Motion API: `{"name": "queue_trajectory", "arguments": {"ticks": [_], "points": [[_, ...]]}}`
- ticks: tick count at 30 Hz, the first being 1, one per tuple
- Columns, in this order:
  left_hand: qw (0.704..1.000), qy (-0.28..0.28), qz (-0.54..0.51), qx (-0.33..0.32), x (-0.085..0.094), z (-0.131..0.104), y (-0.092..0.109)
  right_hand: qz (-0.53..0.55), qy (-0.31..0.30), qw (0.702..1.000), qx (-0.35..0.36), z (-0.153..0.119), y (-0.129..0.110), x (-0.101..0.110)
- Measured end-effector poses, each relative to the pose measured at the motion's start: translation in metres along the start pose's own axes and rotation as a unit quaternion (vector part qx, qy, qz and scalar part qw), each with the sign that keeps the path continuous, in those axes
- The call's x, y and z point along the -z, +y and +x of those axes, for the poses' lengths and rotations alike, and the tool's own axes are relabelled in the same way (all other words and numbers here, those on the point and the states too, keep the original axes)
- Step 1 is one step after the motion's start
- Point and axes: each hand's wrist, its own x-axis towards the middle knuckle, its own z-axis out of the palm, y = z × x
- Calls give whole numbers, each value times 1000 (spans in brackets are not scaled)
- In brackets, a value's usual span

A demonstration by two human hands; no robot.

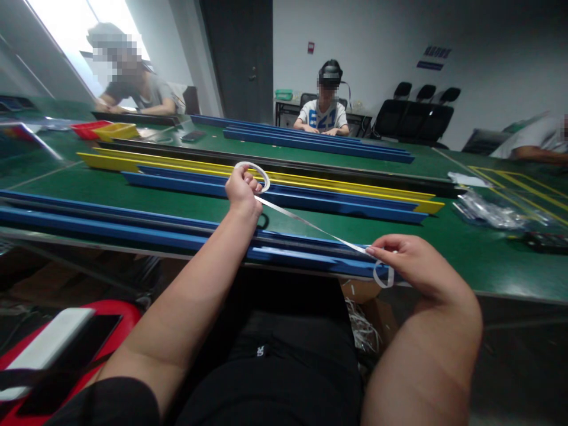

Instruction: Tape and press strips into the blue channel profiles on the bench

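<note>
My left hand (pixel 242 188) is closed around a thin white roll of tape (pixel 265 176), held above the blue and yellow strips. From the roll a narrow white strip of tape (pixel 306 221) runs taut, down and to the right. Its other end is pinched between the thumb and fingers of my right hand (pixel 403 255), with a short loop of tape hanging below. Beneath the tape, along the near table edge, lies a long blue channel strip (pixel 186 235) with a dark groove.
Across the green table (pixel 444 254) lie yellow strips (pixel 390 190), black strips (pixel 284 160) and more blue strips (pixel 319 142). Clear plastic bags (pixel 488 210) are at right; a red bin (pixel 89 129) and yellow bin (pixel 119 131) at left. Several people sit around the table.
</note>
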Motion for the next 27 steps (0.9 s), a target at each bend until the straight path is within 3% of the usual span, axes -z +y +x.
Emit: {"name": "queue_trajectory", "arguments": {"ticks": [10,19,27], "points": [[999,17,-33,7,-1,1,1,-31,-12,999,37,4,-1,-5],[996,-9,-82,41,3,2,4,-29,3,998,55,6,-3,-6],[994,11,-89,59,8,7,4,24,-49,999,1,1,-7,-4]]}}
